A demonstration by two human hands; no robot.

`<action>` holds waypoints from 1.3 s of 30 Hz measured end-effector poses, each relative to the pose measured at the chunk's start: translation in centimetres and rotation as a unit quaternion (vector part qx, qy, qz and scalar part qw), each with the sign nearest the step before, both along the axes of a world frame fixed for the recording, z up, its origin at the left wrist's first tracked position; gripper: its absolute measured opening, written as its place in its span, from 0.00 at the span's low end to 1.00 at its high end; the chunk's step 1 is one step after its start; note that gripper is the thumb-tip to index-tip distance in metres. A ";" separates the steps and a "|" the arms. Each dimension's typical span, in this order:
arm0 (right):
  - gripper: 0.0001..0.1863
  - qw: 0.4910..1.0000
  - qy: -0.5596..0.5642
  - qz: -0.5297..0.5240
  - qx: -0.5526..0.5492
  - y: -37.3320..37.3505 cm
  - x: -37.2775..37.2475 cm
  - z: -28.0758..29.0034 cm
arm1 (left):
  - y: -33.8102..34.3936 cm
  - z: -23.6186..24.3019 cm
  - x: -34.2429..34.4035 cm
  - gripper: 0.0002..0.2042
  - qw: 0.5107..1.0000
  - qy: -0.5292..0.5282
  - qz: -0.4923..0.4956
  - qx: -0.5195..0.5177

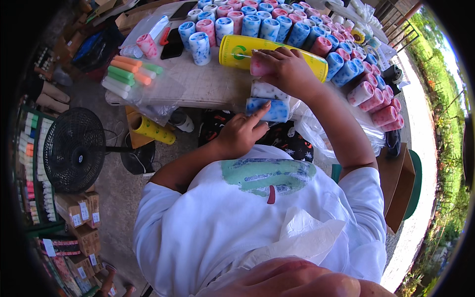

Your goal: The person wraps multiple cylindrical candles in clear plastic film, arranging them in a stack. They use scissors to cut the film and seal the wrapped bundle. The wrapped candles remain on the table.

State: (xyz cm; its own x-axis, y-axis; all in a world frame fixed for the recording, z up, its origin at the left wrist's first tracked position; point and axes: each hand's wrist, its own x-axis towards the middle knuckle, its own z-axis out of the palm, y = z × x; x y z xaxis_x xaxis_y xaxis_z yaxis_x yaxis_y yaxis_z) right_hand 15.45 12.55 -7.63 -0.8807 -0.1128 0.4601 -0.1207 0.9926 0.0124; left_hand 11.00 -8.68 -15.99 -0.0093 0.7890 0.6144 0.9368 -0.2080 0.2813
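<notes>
My right hand (pixel 289 69) is wrapped over a pink-and-white marbled pillar candle (pixel 261 65) at the table's near edge. Just below it lie a white candle with dark flecks (pixel 267 91) and a blue-and-white marbled candle (pixel 269 109), side by side. With its index finger stretched out, my left hand (pixel 242 129) touches the blue candle; its other fingers are partly curled and hold nothing. Behind the pink candle a yellow printed roll (pixel 237 52) lies across the table, partly hidden by my right hand and forearm.
Many blue and pink marbled candles (pixel 269 28) stand at the back and right. Plain orange, green and white sticks (pixel 123 74) lie on plastic at the left, near a black phone (pixel 172 44). A standing fan (pixel 74 148) and another yellow roll (pixel 153 129) are left below the table.
</notes>
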 end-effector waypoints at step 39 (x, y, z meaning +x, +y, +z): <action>0.23 0.984 -0.025 -0.083 -0.157 1.0 4.6 -5.1 | 0.2 2.0 -0.6 0.04 0.999 0.051 -0.005 -0.019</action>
